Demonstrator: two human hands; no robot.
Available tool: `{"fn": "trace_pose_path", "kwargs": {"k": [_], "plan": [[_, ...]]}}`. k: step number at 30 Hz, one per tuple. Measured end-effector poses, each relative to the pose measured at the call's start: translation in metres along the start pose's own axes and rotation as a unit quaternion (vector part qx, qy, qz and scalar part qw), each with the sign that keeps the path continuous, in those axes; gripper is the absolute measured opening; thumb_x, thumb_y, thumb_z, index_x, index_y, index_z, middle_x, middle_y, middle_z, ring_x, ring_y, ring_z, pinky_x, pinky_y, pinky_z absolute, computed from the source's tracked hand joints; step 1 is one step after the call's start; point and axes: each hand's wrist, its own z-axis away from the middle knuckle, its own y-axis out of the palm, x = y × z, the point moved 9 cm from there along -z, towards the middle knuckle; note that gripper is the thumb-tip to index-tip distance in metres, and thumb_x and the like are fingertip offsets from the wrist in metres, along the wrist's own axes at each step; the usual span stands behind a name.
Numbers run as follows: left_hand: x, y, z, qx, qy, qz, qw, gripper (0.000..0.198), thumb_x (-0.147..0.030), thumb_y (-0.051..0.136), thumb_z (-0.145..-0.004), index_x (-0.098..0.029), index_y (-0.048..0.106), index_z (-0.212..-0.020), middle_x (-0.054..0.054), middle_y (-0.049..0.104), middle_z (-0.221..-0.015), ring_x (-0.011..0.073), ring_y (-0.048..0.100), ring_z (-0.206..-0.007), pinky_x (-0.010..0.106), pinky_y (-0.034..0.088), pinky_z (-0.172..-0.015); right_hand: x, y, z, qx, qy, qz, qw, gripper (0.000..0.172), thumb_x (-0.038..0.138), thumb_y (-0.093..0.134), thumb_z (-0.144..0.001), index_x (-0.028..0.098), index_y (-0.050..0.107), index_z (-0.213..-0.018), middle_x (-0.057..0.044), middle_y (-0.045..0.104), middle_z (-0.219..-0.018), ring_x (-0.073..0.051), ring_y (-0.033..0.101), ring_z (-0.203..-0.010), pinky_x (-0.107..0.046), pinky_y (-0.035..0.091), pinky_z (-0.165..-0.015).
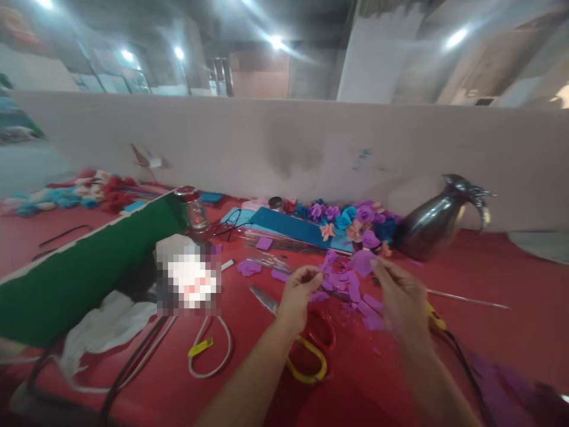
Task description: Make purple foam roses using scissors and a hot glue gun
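My right hand [405, 299] pinches a rounded purple crepe-paper petal [363, 263] between thumb and fingertips, above the red table [355, 385]. Left of it, my left hand [299, 299] is closed in a pinch with thumb against forefinger; whatever lies between them is too small to make out. Several purple paper scraps [353, 287] are scattered between and beyond the hands. Under my left hand lie scissors [307, 376] with yellow and red handles, their blades pointing away to the left, partly hidden by the hand.
Finished paper flowers [347, 219] lie at the back beside blue sheets [291, 227]. A dark metal jug [433, 216] stands at right, near a thin rod [471, 299] and a yellow-handled tool [436, 319]. To the left are a glass jar [195, 210], a green panel [102, 261] and a looped cable [231, 350].
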Motion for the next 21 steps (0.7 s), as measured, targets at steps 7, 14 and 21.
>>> {"fn": "trace_pose_path", "kwargs": {"k": [7, 14, 21], "plan": [[0.019, 0.010, 0.003, 0.028, -0.089, 0.014, 0.996, 0.026, -0.026, 0.083, -0.049, -0.014, 0.064, -0.063, -0.004, 0.055, -0.059, 0.0054, 0.047, -0.054, 0.017, 0.038, -0.056, -0.047, 0.021, 0.016, 0.033, 0.174, -0.176, 0.968, 0.027, 0.038, 0.077, -0.057, 0.017, 0.074, -0.075, 0.000, 0.066, -0.062, -0.010, 0.049, -0.051, -0.022, 0.038, -0.048], [0.032, 0.012, 0.005, 0.032, -0.135, 0.026, 0.990, 0.028, -0.020, 0.085, -0.047, -0.014, 0.064, -0.066, -0.005, 0.056, -0.060, 0.0037, 0.048, -0.054, 0.014, 0.040, -0.053, -0.043, 0.022, 0.015, 0.027, 0.197, -0.218, 0.956, 0.024, 0.035, 0.079, -0.054, 0.017, 0.074, -0.069, 0.001, 0.066, -0.061, -0.009, 0.049, -0.051, -0.022, 0.039, -0.051], [0.035, 0.019, 0.010, 0.051, -0.153, 0.024, 0.987, 0.029, -0.019, 0.084, -0.049, -0.013, 0.061, -0.064, -0.004, 0.053, -0.057, 0.0040, 0.046, -0.051, 0.014, 0.038, -0.047, -0.032, 0.031, 0.017, 0.066, 0.176, -0.240, 0.952, 0.019, 0.034, 0.076, -0.058, 0.017, 0.072, -0.064, 0.002, 0.062, -0.057, -0.009, 0.046, -0.050, -0.022, 0.038, -0.050]]}}
